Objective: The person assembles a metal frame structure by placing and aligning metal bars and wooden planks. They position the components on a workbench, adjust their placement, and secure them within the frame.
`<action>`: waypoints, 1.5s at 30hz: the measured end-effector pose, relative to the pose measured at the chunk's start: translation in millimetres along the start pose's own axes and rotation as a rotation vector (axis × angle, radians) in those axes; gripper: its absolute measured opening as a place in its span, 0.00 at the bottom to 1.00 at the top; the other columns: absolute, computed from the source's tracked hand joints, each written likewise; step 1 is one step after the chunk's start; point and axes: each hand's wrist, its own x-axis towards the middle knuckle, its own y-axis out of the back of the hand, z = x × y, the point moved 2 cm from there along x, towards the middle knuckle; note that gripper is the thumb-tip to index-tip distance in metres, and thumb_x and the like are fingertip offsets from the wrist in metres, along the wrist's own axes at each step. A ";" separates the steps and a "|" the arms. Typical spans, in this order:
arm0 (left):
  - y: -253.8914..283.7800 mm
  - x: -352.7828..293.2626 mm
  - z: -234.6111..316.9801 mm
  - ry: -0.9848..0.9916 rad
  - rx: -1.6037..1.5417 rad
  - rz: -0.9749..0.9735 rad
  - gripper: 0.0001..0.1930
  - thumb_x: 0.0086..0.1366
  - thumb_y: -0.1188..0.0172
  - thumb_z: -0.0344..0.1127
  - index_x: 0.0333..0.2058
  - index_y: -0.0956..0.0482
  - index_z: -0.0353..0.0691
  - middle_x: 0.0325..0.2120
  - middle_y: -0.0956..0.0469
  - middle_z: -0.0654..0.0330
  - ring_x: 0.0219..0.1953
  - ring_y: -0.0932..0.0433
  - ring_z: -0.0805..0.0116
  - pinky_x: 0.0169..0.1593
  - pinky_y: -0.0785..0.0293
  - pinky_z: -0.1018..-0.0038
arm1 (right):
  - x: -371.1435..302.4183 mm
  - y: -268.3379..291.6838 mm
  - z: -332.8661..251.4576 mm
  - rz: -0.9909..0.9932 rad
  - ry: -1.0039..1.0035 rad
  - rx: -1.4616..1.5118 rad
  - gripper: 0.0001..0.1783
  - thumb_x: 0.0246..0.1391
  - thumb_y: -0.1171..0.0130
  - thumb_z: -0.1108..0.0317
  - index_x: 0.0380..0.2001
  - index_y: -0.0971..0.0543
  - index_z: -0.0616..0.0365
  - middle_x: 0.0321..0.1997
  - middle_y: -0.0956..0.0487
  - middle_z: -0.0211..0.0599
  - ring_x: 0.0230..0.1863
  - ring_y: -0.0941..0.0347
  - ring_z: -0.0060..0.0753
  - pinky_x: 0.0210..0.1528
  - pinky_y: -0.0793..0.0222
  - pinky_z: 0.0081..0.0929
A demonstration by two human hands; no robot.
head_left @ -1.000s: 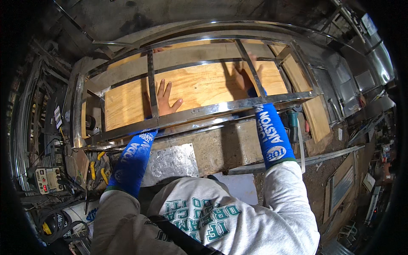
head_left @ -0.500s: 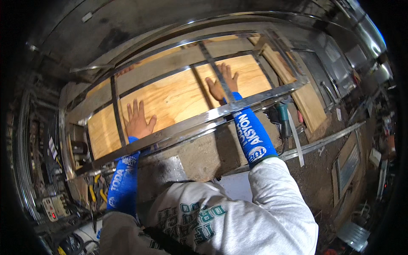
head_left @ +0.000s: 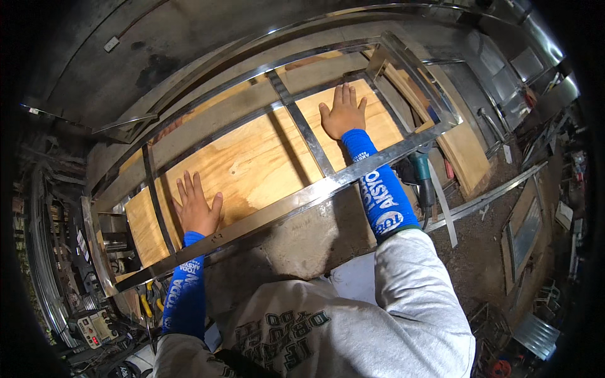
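Observation:
A pale plywood panel [head_left: 242, 165] lies inside a long frame of shiny metal bars [head_left: 285, 207], below its crossbars. My left hand [head_left: 199, 206] rests flat with fingers spread on the panel's left part, just right of the left crossbar. On the panel's right part, my right hand [head_left: 344, 113] lies open, right of the other crossbar and with its fingertips near the panel's far edge. Both forearms, in blue sleeves, pass beneath the front bar of the frame. Neither hand holds anything.
Wooden boards [head_left: 465, 157] lean at the frame's right end. A green power tool [head_left: 421, 173] lies below its right corner. Yellow-handled pliers [head_left: 149, 300] and a small box with a red display [head_left: 94, 328] sit at the lower left. A concrete wall [head_left: 189, 31] rises behind.
My right hand has moved right, from under the right crossbar to beyond it. My left hand stays on the panel's left part. The view has shifted slightly.

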 end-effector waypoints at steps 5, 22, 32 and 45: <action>-2.2 3.8 0.2 -0.009 0.005 0.016 0.43 0.70 0.46 0.60 0.74 0.47 0.41 0.77 0.55 0.49 0.79 0.60 0.44 0.74 0.61 0.34 | 10.2 4.9 1.6 -0.002 0.008 0.015 0.47 0.68 0.62 0.37 0.76 0.48 0.63 0.83 0.53 0.50 0.83 0.62 0.49 0.80 0.69 0.63; -8.9 3.4 -9.7 0.004 -0.005 -0.012 0.45 0.69 0.46 0.62 0.75 0.49 0.42 0.78 0.56 0.49 0.79 0.60 0.44 0.72 0.58 0.32 | 2.5 4.8 19.4 0.036 0.001 0.010 0.45 0.68 0.61 0.38 0.77 0.46 0.60 0.83 0.51 0.45 0.83 0.60 0.46 0.80 0.69 0.62; -32.4 -68.7 -47.5 -0.347 -0.060 0.165 0.39 0.72 0.45 0.48 0.74 0.47 0.35 0.73 0.46 0.39 0.76 0.50 0.42 0.77 0.58 0.46 | -86.0 36.1 26.2 -0.229 0.377 0.746 0.24 0.65 0.39 0.61 0.60 0.22 0.63 0.59 0.19 0.53 0.62 0.23 0.49 0.65 0.29 0.36; -30.7 -322.9 -63.4 0.017 -0.470 -0.125 0.17 0.66 0.35 0.48 0.30 0.15 0.38 0.20 0.21 0.49 0.22 0.21 0.50 0.27 0.26 0.59 | -415.2 14.6 -46.9 -0.610 0.475 0.839 0.15 0.64 0.42 0.60 0.31 0.17 0.60 0.31 0.17 0.51 0.33 0.21 0.62 0.37 0.24 0.47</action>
